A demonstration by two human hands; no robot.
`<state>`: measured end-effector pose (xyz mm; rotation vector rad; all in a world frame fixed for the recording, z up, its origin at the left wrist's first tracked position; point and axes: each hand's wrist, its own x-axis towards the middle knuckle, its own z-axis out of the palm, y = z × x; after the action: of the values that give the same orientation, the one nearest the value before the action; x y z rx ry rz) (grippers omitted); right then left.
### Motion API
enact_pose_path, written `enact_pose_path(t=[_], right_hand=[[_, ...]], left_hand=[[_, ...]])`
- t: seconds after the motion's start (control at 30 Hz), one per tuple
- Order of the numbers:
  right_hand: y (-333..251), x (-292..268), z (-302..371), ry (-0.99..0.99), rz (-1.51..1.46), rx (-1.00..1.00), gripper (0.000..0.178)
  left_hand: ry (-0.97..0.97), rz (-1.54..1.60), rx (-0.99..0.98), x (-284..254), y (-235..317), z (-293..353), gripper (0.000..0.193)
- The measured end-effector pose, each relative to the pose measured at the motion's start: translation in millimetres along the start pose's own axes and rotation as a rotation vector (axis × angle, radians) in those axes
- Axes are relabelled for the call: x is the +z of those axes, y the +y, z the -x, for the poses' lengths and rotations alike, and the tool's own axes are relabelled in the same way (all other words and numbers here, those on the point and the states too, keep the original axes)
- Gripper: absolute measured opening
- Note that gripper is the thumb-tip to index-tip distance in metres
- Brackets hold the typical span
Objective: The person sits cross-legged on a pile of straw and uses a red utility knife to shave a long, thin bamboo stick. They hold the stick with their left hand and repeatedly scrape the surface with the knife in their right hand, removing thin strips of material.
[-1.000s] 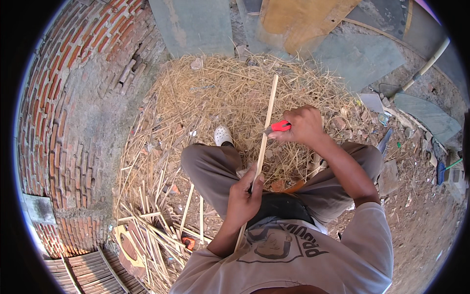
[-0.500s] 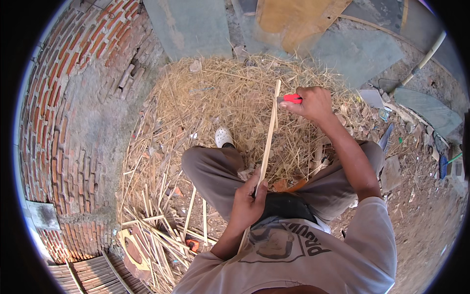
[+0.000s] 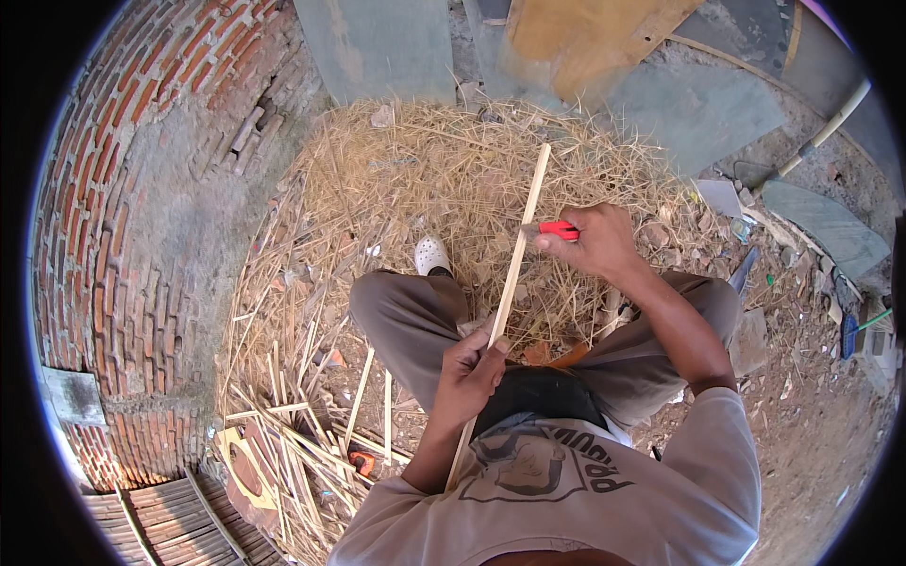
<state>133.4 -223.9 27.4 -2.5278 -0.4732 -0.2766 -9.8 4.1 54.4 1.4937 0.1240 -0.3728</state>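
Observation:
A long, pale strip of wood or bamboo (image 3: pixel 534 189) slants up from beside my body to a point over the straw. My left hand (image 3: pixel 469 375) is closed around its lower part, thumb along it. In my right hand (image 3: pixel 604 240) is a red-handled knife (image 3: pixel 559 229), its short blade resting against the strip around the middle of its free length. The fingers of that hand wrap the handle, partly hiding it. Both of my bent knees lie either side of the strip, and a dark pad (image 3: pixel 543 401) covers my lap.
Straw-like shavings (image 3: pixel 406 179) cover the ground ahead. Loose pale strips (image 3: pixel 311 443) are heaped at my left, near an orange object (image 3: pixel 361 462). A brick wall (image 3: pixel 104 255) rises on the left; grey sheets (image 3: pixel 387 57) lie at the far side. A white shoe (image 3: pixel 431 256) shows on one foot.
My right hand and the knife have come down along the strip toward me. A thin sliver beside its upper part no longer shows. My left hand has shifted slightly left.

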Motion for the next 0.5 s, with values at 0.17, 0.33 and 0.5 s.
enact_pose_path(t=[0.17,0.33,0.5], right_hand=[[-19.0,4.6,9.0,0.038,0.011,-0.151,0.065],[-13.2,10.7,6.4,0.111,0.045,-0.181,0.067],[-8.6,16.2,-1.7,0.134,0.067,-0.223,0.068]], left_hand=[[0.003,0.061,-0.019,6.4,5.4,-3.5,0.043],[-0.014,0.042,-0.020,11.4,11.6,-4.5,0.041],[0.023,0.005,-0.018,14.7,13.3,-3.5,0.039]])
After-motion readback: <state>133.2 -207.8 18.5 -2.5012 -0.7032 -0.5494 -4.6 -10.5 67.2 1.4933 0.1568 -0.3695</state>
